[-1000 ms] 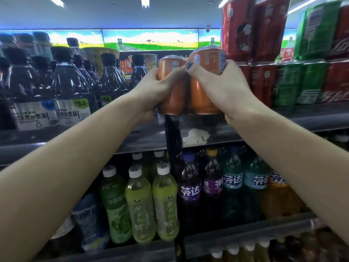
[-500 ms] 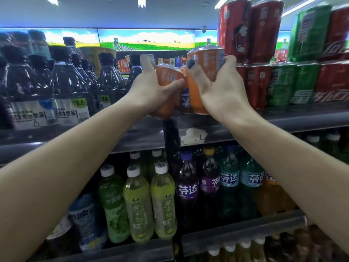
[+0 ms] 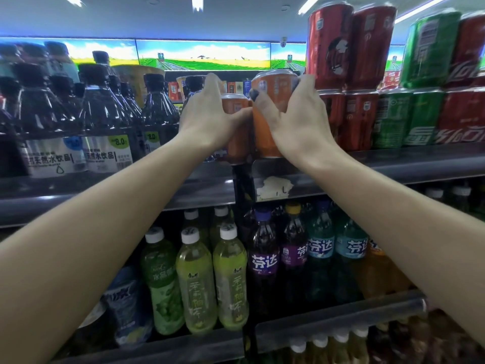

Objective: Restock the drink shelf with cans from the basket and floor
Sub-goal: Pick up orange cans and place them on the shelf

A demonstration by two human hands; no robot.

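Note:
Two orange cans stand side by side at the front of the upper shelf (image 3: 393, 164). My left hand (image 3: 210, 119) grips the left orange can (image 3: 237, 143), thumb across its front and fingers behind its rim. My right hand (image 3: 296, 122) grips the right orange can (image 3: 273, 101), which sits a little higher and nearer me. Both cans are upright, close to the stacked red cans (image 3: 349, 48) on their right. The cans' bases are partly hidden by my hands.
Dark water bottles (image 3: 105, 122) fill the upper shelf's left. Green cans (image 3: 420, 88) and more red cans stack at the right. Below, green tea bottles (image 3: 196, 279) and purple and blue soda bottles (image 3: 265, 256) line the lower shelf (image 3: 341, 319).
The left can was tilted half a second ago and now stands upright. Both cans have moved further in and down onto the shelf.

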